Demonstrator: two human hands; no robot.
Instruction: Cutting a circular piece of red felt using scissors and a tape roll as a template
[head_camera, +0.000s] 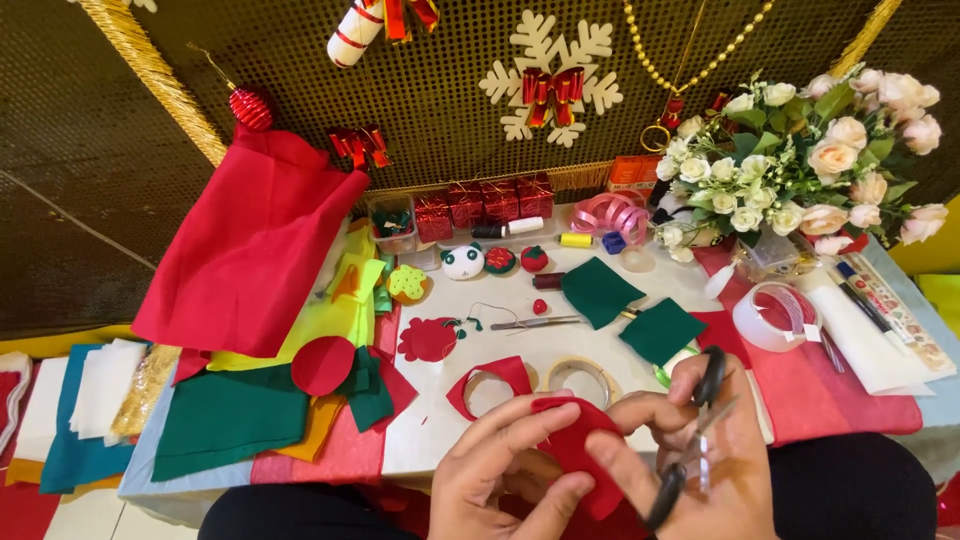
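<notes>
Red felt (580, 445) (scissors (690, 440) alongside)

Scissors (690, 440) blades blurred; red felt piece (580, 445) partly behind fingers — both wrists cut off below.

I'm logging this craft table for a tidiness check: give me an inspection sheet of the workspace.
Surface: white table, mostly covered.
Job's things: red felt piece held in left hand; black-handled scissors in right hand.
Clutter: felt sheets in a stack, large red cloth, two green felt pieces, tape roll, pink ribbon, small red gift boxes.
Grippers: both hands busy, close together.
Cables: nothing seen.
Surroundings: flower bouquet, snowflake decoration on dark mesh wall.
</notes>
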